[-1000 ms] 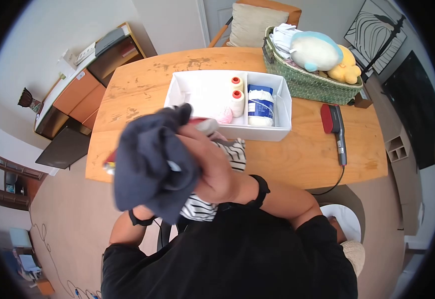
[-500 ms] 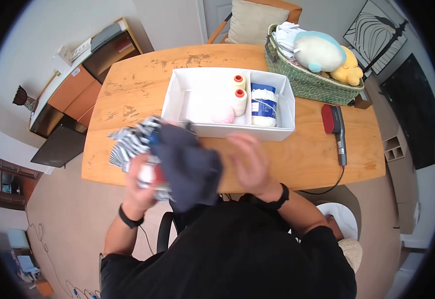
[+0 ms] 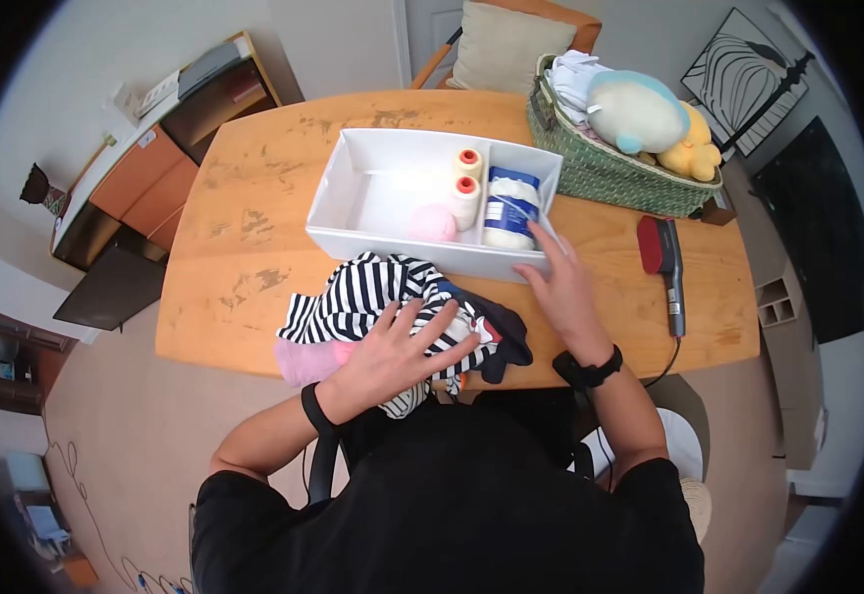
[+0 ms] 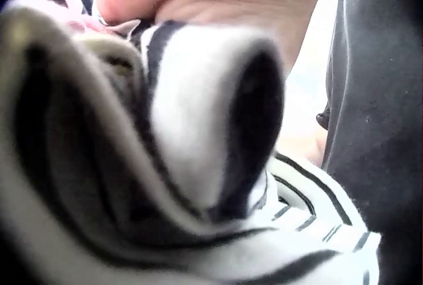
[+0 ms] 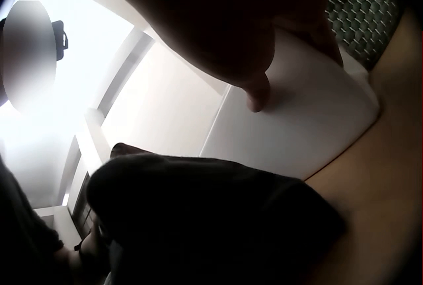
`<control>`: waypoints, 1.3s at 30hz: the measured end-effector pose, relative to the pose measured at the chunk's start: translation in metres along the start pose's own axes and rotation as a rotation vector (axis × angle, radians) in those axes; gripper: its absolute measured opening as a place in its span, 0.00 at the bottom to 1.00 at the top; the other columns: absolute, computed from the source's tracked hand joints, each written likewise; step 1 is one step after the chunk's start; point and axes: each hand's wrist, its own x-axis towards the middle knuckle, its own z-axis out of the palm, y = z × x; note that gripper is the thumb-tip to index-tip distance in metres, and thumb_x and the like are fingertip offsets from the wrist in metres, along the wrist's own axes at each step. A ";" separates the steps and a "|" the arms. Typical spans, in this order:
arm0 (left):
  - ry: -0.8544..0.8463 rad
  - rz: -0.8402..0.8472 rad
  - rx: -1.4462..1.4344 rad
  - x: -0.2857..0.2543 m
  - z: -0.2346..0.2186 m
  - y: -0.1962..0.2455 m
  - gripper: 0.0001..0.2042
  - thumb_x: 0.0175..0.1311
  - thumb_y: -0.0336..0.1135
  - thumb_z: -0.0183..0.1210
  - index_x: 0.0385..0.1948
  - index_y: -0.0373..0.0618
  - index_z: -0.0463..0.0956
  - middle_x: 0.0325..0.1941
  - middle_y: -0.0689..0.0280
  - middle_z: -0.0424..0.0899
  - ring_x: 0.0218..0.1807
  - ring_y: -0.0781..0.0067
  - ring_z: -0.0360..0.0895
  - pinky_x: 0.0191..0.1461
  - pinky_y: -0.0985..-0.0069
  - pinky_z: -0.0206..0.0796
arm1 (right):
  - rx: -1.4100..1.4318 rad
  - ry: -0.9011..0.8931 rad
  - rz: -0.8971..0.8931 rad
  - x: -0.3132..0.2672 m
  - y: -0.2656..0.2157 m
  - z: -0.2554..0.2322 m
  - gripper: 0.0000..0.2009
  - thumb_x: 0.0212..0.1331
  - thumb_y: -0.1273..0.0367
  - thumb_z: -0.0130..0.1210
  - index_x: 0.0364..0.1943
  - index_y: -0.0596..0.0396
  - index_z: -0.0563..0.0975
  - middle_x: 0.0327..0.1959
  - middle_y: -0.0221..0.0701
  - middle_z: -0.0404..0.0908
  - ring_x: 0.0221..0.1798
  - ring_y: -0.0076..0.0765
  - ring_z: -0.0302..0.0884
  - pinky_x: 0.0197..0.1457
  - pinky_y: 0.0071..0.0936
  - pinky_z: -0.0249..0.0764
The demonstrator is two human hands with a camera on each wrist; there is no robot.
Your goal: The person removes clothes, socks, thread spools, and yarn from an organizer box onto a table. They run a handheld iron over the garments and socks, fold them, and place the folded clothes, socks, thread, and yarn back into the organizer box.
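The white box (image 3: 422, 252) sits on the wooden table (image 3: 224, 213). In its left compartment I see two thread cones (image 3: 464, 203) with red tops and a pink yarn ball (image 3: 434, 223); a yarn skein (image 3: 511, 210) with a blue label fills much of its right compartment. Behind the box and to its right is the green basket (image 3: 615, 183), bearing a blue-and-white plush (image 3: 635, 107), a yellow plush (image 3: 691, 150) and white cloth (image 3: 575, 81). The red-and-dark brush (image 3: 673, 282) lies to the right of the box, well apart from it.

In front of the box, at the table's near edge, the striped garment (image 3: 357, 297) lies bunched up, with pink cloth (image 3: 305, 363) to its left and a dark garment (image 3: 506, 342) to its right. My left hand (image 3: 387, 358) rests on this heap, palm down, fingers spread and clenching nothing. My right hand (image 3: 572, 302) grips the box's near right corner, thumb against the front wall and fingers at the right side; their tips I can't make out clearly.
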 end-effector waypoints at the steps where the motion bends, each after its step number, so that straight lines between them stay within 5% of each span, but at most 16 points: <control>1: 0.009 -0.016 0.001 0.002 0.001 -0.003 0.36 0.73 0.34 0.62 0.84 0.75 0.71 0.82 0.52 0.76 0.68 0.40 0.83 0.70 0.44 0.80 | -0.002 0.005 0.000 0.007 0.000 0.007 0.35 0.69 0.66 0.77 0.80 0.52 0.77 0.70 0.56 0.81 0.70 0.68 0.83 0.72 0.50 0.82; 9: 0.012 -0.022 0.026 0.036 0.012 -0.035 0.34 0.76 0.35 0.59 0.84 0.73 0.70 0.81 0.53 0.78 0.68 0.43 0.84 0.70 0.45 0.81 | -0.162 0.050 -0.045 0.097 0.039 0.042 0.19 0.68 0.64 0.78 0.50 0.63 0.80 0.49 0.57 0.85 0.55 0.72 0.85 0.58 0.57 0.82; 25: -0.054 -0.001 -0.089 0.077 0.017 -0.058 0.38 0.76 0.33 0.60 0.89 0.72 0.65 0.86 0.51 0.73 0.74 0.36 0.79 0.74 0.37 0.76 | -0.241 0.073 0.023 0.135 0.069 0.025 0.21 0.68 0.62 0.77 0.47 0.67 0.81 0.46 0.60 0.86 0.53 0.74 0.85 0.57 0.60 0.81; 29: -0.225 0.084 -0.158 0.090 -0.018 -0.077 0.52 0.63 0.54 0.80 0.91 0.68 0.61 0.89 0.51 0.70 0.84 0.32 0.71 0.84 0.31 0.64 | -0.271 0.051 0.035 0.141 0.075 0.022 0.21 0.67 0.62 0.78 0.47 0.67 0.80 0.46 0.60 0.86 0.52 0.75 0.84 0.56 0.60 0.81; 30: -0.203 0.102 -0.263 0.094 -0.027 -0.089 0.59 0.52 0.64 0.85 0.88 0.60 0.66 0.88 0.52 0.72 0.87 0.38 0.68 0.88 0.31 0.57 | -0.278 0.037 0.043 0.141 0.075 0.021 0.21 0.67 0.62 0.78 0.47 0.67 0.80 0.46 0.61 0.86 0.52 0.75 0.84 0.56 0.60 0.80; 35: 0.129 -0.122 -0.354 0.131 -0.041 -0.197 0.44 0.59 0.60 0.83 0.74 0.44 0.80 0.74 0.55 0.88 0.76 0.46 0.83 0.78 0.50 0.76 | -0.341 -0.001 0.085 0.138 0.069 0.012 0.19 0.68 0.63 0.77 0.49 0.63 0.81 0.45 0.57 0.87 0.52 0.72 0.85 0.55 0.59 0.81; 37: -0.057 -0.386 -0.377 0.162 -0.023 -0.252 0.38 0.62 0.55 0.81 0.69 0.39 0.83 0.69 0.50 0.90 0.67 0.44 0.89 0.70 0.56 0.82 | -0.405 -0.028 0.096 0.139 0.041 -0.002 0.18 0.69 0.63 0.76 0.50 0.61 0.82 0.45 0.53 0.88 0.51 0.69 0.86 0.54 0.57 0.81; 39: -0.352 -0.452 -0.376 0.194 0.000 -0.294 0.38 0.62 0.56 0.82 0.65 0.35 0.84 0.66 0.47 0.92 0.65 0.42 0.90 0.68 0.57 0.83 | -0.515 0.044 0.054 0.145 -0.013 -0.019 0.19 0.70 0.64 0.75 0.58 0.57 0.85 0.48 0.48 0.89 0.52 0.63 0.88 0.56 0.53 0.83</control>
